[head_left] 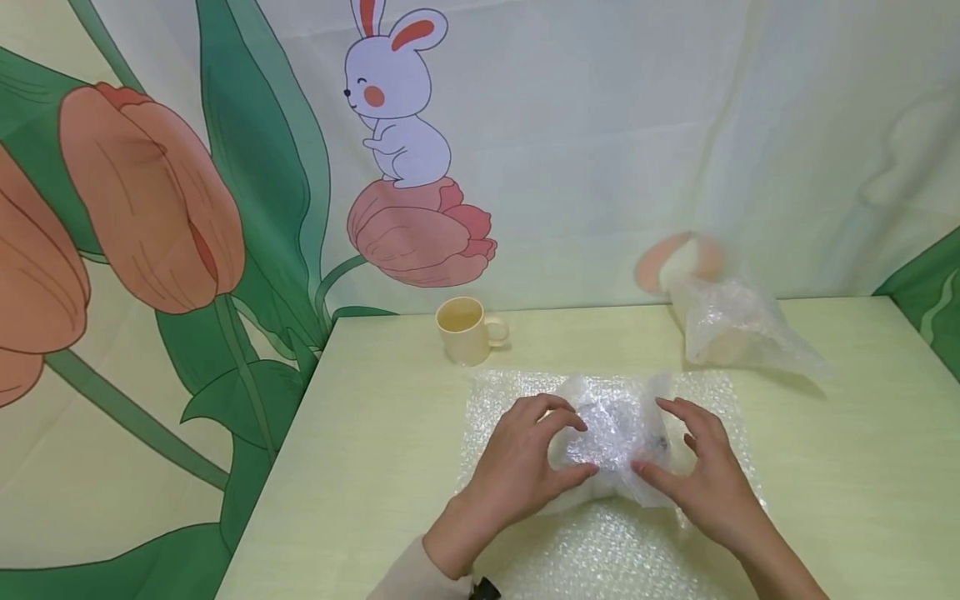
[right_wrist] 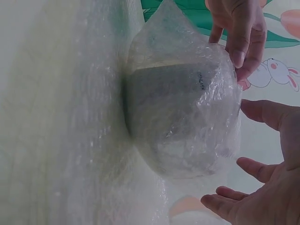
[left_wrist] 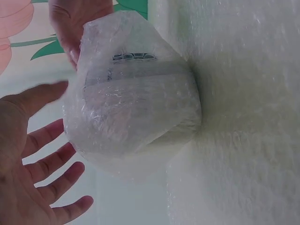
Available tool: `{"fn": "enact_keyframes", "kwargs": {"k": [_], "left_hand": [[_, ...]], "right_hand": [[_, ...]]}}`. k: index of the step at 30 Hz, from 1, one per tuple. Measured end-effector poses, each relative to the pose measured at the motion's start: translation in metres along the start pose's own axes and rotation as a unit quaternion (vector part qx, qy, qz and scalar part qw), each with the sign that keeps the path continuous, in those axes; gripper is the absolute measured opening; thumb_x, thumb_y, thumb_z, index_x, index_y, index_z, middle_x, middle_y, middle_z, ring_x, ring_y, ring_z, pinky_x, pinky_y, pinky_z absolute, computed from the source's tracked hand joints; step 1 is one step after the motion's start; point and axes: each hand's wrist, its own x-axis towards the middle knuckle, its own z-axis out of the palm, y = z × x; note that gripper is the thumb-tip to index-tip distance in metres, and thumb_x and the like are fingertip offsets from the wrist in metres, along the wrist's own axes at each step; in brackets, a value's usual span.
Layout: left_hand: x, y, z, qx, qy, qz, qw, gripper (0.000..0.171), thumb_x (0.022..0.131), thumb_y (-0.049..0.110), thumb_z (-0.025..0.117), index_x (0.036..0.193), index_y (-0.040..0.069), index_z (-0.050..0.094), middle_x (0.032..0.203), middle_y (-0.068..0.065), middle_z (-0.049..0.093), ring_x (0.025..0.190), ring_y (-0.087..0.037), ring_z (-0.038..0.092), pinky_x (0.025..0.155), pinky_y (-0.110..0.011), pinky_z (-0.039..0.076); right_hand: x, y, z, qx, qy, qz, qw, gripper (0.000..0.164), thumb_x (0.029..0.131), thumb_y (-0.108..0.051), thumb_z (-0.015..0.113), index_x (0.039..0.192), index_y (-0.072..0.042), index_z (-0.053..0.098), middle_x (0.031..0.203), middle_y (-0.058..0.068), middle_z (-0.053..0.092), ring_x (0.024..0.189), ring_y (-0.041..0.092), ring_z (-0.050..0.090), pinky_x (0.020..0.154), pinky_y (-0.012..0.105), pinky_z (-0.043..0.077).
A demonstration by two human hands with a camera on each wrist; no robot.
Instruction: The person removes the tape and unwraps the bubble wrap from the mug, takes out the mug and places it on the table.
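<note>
On a sheet of bubble wrap (head_left: 600,550) sits a bundle (head_left: 611,433) swathed in more bubble wrap, its loose ends sticking out at the sides. Through the plastic, a greyish object with dark printed marks shows faintly in both wrist views; its kind is hidden. My left hand (head_left: 525,458) curves around the bundle's left side, fingers apart and fingertips right at the wrap. Opposite it, my right hand (head_left: 705,479) has thumb and fingers spread, the thumb tip at the near right corner of the wrap. Neither hand's fingers close round the bundle.
A yellow mug (head_left: 465,333) stands behind the sheet, its handle to the right. Another bubble-wrapped bundle (head_left: 735,325) lies at the back right of the pale table (head_left: 360,433). A printed cloth (head_left: 585,167) with a rabbit and tulips hangs behind.
</note>
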Motion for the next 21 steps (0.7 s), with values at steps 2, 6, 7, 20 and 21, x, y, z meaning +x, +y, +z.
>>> {"fn": "enact_keyframes", "kwargs": {"k": [2, 6, 7, 20, 21], "left_hand": [[0.002, 0.001, 0.001, 0.008, -0.007, 0.001, 0.9999, 0.045, 0.077, 0.047, 0.090, 0.110, 0.024, 0.072, 0.124, 0.006, 0.064, 0.125, -0.019, 0.059, 0.104, -0.038, 0.051], [0.005, 0.002, 0.001, 0.024, -0.018, 0.008, 0.9995, 0.044, 0.079, 0.048, 0.089, 0.113, 0.025, 0.074, 0.127, 0.006, 0.064, 0.129, -0.019, 0.058, 0.107, -0.037, 0.050], [0.006, 0.002, 0.001, 0.027, -0.019, 0.011, 0.9994, 0.042, 0.079, 0.048, 0.088, 0.113, 0.026, 0.075, 0.127, 0.006, 0.064, 0.129, -0.019, 0.058, 0.107, -0.037, 0.051], [0.017, 0.006, -0.001, 0.073, -0.021, 0.099, 0.9922, 0.021, 0.089, 0.032, 0.081, 0.108, 0.023, 0.081, 0.118, 0.010, 0.071, 0.119, -0.012, 0.063, 0.109, -0.026, 0.048], [0.018, 0.006, -0.001, 0.086, -0.020, 0.109, 0.9901, 0.022, 0.088, 0.031, 0.081, 0.108, 0.023, 0.081, 0.117, 0.010, 0.071, 0.118, -0.011, 0.063, 0.109, -0.026, 0.048]], "right_hand": [[0.001, -0.002, 0.000, -0.021, 0.005, -0.014, 1.000, 0.083, 0.086, -0.034, 0.086, 0.155, -0.018, 0.043, 0.165, 0.019, 0.025, 0.145, 0.049, 0.036, 0.109, 0.072, 0.037], [0.003, -0.006, 0.002, -0.055, 0.011, -0.048, 0.997, 0.082, 0.083, -0.038, 0.088, 0.153, -0.022, 0.046, 0.168, 0.014, 0.023, 0.147, 0.051, 0.035, 0.098, 0.076, 0.043], [0.004, -0.007, 0.003, -0.061, 0.014, -0.060, 0.996, 0.080, 0.082, -0.037, 0.089, 0.151, -0.022, 0.049, 0.169, 0.012, 0.023, 0.147, 0.051, 0.035, 0.097, 0.075, 0.044], [0.010, -0.017, 0.003, -0.187, 0.065, -0.152, 0.968, 0.060, 0.070, -0.031, 0.096, 0.124, -0.017, 0.075, 0.140, 0.010, 0.050, 0.126, 0.039, 0.040, 0.092, 0.051, 0.039], [0.011, -0.019, 0.002, -0.196, 0.064, -0.151, 0.967, 0.059, 0.070, -0.031, 0.096, 0.123, -0.017, 0.076, 0.136, 0.010, 0.052, 0.121, 0.038, 0.041, 0.090, 0.048, 0.039]]}}
